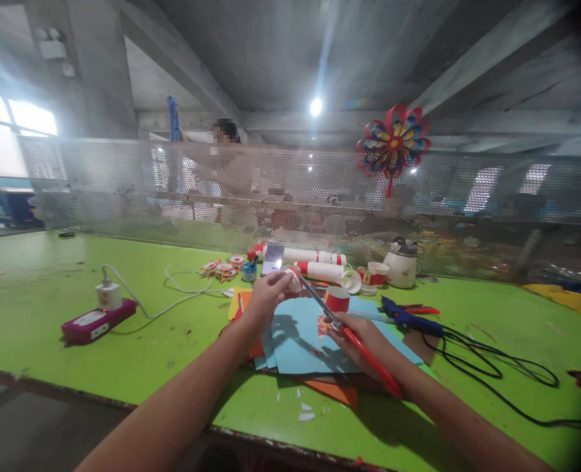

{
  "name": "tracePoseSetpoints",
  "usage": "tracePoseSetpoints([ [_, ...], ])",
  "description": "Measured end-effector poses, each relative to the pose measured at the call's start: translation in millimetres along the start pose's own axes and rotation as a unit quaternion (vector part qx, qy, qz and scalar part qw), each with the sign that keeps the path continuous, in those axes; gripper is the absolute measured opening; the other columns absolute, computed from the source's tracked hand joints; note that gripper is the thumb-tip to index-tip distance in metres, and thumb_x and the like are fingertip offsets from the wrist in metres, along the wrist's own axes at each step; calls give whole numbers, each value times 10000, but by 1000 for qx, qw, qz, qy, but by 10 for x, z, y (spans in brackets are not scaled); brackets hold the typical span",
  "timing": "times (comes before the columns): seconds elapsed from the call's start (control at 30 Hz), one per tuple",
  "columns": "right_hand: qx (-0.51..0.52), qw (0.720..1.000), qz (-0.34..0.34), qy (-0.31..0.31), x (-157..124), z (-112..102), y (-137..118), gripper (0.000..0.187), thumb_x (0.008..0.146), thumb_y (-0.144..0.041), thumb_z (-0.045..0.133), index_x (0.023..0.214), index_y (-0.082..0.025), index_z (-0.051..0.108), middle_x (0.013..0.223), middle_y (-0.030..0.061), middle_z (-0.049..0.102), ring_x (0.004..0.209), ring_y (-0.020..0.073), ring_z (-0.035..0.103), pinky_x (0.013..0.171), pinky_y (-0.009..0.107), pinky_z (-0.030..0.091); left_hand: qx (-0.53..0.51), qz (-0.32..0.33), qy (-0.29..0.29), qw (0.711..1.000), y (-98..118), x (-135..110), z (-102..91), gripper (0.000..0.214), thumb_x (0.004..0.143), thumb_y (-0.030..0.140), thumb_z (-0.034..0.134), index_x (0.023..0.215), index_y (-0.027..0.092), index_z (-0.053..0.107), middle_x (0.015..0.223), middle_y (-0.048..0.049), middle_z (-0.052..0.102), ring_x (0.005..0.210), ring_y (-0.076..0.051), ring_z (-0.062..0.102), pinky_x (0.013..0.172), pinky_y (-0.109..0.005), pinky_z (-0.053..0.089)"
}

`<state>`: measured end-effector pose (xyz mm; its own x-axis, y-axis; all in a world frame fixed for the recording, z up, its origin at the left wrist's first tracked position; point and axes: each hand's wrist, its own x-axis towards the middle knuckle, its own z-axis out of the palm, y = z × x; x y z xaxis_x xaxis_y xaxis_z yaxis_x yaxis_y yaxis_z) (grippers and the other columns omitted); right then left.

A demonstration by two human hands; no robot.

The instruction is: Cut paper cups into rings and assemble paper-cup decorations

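Between the fingers of my left hand (pixel 266 295) is a small red-and-white paper cup piece (pixel 294 280), raised over a stack of light blue paper (pixel 295 334). Closed around a pair of scissors (pixel 319 300) with long red handles is my right hand (pixel 361 334). The blade tips reach the edge of the cup piece; whether they are cutting into it I cannot tell. Just behind the blades a red-and-white paper cup (pixel 337 299) rests on the paper. An orange-and-pink cut-out (pixel 324 325) lies beside my right hand.
A blue glue gun (pixel 411 320) with a black cable lies to the right, near a thermos jug (pixel 401 263). Cup tubes (pixel 319 272) and a phone (pixel 272 259) stand behind. A purple power strip (pixel 98 321) sits left. White scraps (pixel 306 416) lie near the table's front edge.
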<state>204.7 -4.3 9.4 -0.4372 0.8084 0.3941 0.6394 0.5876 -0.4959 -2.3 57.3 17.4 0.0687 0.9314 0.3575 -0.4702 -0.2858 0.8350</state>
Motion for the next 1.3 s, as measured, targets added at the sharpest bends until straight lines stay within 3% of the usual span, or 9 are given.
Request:
tracePoseSetpoints([
  [0.33,-17,1000,10,13,-3,24,22,257,874,-332,479,917,-150,655,841,88,720,737,224,656,704,315,471,-1,-19,12,1000,-21,11,-25,328,656,303,773,877,82,676,795,-98,674,675,-166,641,702,-338,533],
  [0.53,-7,1000,7,8,-11,1,15,257,875,-326,480,917,-144,656,840,86,720,746,220,653,698,297,467,-28,-32,5,999,-20,20,-32,424,650,246,776,1035,120,650,829,-86,688,704,-173,658,702,-325,535],
  [0.9,47,999,11,-18,-2,-48,-47,264,861,-362,513,899,-143,656,857,80,699,782,223,630,710,305,485,-16,-18,-2,1000,-14,23,-49,348,679,236,749,985,90,668,846,-109,687,724,-176,648,707,-332,530],
  [1.3,17,1000,4,-8,-10,-73,-72,254,868,-338,501,864,-138,657,777,76,692,800,239,647,744,315,488,-10,-18,5,1000,-33,39,-61,376,678,258,764,988,75,659,857,-127,685,726,-184,651,695,-341,539],
])
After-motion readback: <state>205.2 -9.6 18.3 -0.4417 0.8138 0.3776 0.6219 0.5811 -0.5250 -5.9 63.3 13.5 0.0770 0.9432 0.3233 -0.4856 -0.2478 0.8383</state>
